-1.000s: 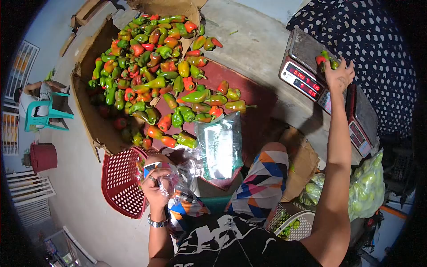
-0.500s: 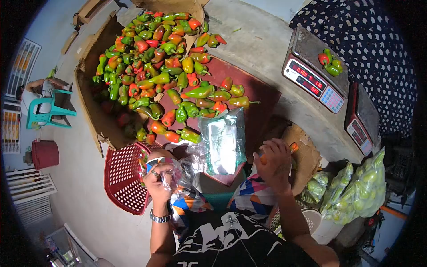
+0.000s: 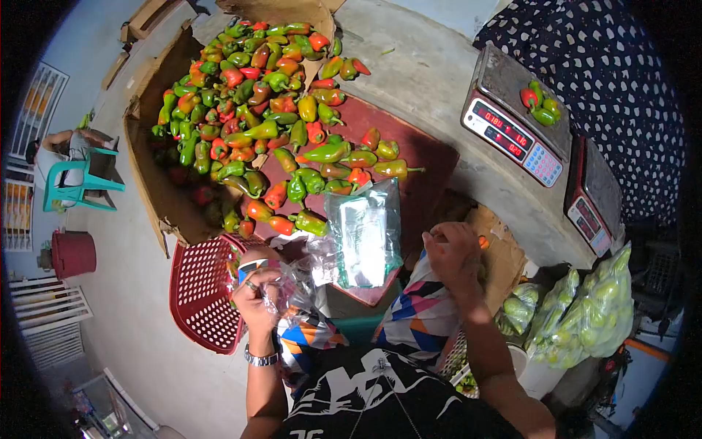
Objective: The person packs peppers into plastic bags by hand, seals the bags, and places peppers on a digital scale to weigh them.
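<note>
My left hand (image 3: pixel 256 301) is closed on a crumpled clear plastic bag (image 3: pixel 296 289), beside a red perforated basket (image 3: pixel 205 296). To the right, above my knee, my right hand (image 3: pixel 453 256) has its fingers curled in; whatever they may hold is hidden. Just past it, a bit of an orange-red pepper (image 3: pixel 483 242) shows against a cardboard box (image 3: pixel 504 252). Between my hands, a stack of clear plastic bags (image 3: pixel 363 238) lies on the near corner of the red table (image 3: pixel 420 154). Green and red peppers (image 3: pixel 252 110) are heaped beyond it.
Cardboard (image 3: pixel 146 183) borders the pepper heap. On the concrete ledge (image 3: pixel 420 58), a digital scale (image 3: pixel 504 135) carries several peppers, with a second scale (image 3: pixel 589 219) alongside. Bags of green produce (image 3: pixel 589 314) stand at right. A person sits on a teal chair (image 3: pixel 80 179) far left.
My right hand has shifted slightly right, its fingers more curled. The orange patch under those fingers no longer shows. My left hand stays on the plastic bag.
</note>
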The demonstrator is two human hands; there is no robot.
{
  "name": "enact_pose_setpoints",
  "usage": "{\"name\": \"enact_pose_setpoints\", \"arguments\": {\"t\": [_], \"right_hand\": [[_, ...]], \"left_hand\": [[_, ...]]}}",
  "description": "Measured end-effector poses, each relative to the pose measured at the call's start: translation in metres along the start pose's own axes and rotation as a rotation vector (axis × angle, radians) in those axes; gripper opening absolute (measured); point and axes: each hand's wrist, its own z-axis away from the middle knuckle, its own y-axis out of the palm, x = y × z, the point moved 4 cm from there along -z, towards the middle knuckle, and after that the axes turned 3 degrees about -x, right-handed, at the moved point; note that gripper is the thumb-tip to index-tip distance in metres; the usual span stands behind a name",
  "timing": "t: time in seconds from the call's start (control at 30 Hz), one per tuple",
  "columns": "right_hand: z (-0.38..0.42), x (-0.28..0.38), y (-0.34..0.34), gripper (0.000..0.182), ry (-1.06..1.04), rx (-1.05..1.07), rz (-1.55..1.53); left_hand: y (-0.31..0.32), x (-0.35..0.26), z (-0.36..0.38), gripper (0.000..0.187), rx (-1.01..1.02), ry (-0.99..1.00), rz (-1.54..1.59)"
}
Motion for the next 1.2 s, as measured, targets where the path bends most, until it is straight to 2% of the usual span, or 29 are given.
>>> {"name": "enact_pose_setpoints", "arguments": {"t": [0.1,0.17,0.2,0.23,0.27,0.33,0.37,0.43,0.53,0.63,0.77,0.87,1.07,1.2], "right_hand": [[-0.031,-0.046,-0.019,0.014,0.010,-0.249,-0.349],[-0.093,-0.083,-0.073,0.027,-0.215,-0.542,0.086],[-0.128,-0.100,-0.100,0.033,-0.184,-0.702,0.219],[-0.162,-0.125,-0.126,0.039,-0.159,-0.691,0.309],[-0.199,-0.168,-0.142,0.057,-0.089,-0.699,0.409],[-0.249,-0.206,-0.170,0.083,0.263,-0.552,0.525],[-0.272,-0.234,-0.178,0.106,0.368,-0.428,0.483],[-0.300,-0.263,-0.177,0.122,0.488,-0.281,0.366],[-0.330,-0.283,-0.156,0.135,0.570,-0.155,0.442],[-0.321,-0.264,-0.147,0.142,0.718,-0.170,0.352],[-0.324,-0.251,-0.135,0.132,0.798,-0.218,0.427],[-0.322,-0.251,-0.140,0.125,0.792,-0.175,0.428],[-0.299,-0.242,-0.139,0.114,0.819,-0.293,0.431],[-0.293,-0.240,-0.141,0.107,0.806,-0.291,0.450]], "left_hand": [[0.001,-0.002,0.001,0.016,0.013,-0.015,0.003],[0.002,0.001,0.002,0.016,0.017,-0.035,0.008],[0.002,0.003,0.002,0.016,0.017,-0.021,-0.004],[0.001,0.004,0.003,0.016,0.019,-0.034,-0.009],[0.001,0.002,0.002,0.016,0.019,-0.044,-0.011],[0.005,-0.002,-0.001,0.016,0.017,-0.054,-0.002],[0.006,-0.002,-0.002,0.016,0.018,-0.049,-0.018],[0.006,-0.001,-0.003,0.015,0.017,-0.036,-0.053],[0.009,-0.006,-0.007,0.015,0.017,-0.015,-0.065],[0.006,-0.005,-0.003,0.016,0.037,-0.037,-0.073],[0.006,-0.002,-0.003,0.018,0.031,-0.102,-0.078],[0.006,0.001,-0.003,0.020,0.024,-0.078,-0.073],[0.007,-0.007,-0.004,0.019,0.027,-0.046,-0.081],[0.007,-0.009,-0.004,0.018,0.027,-0.056,-0.070]]}}
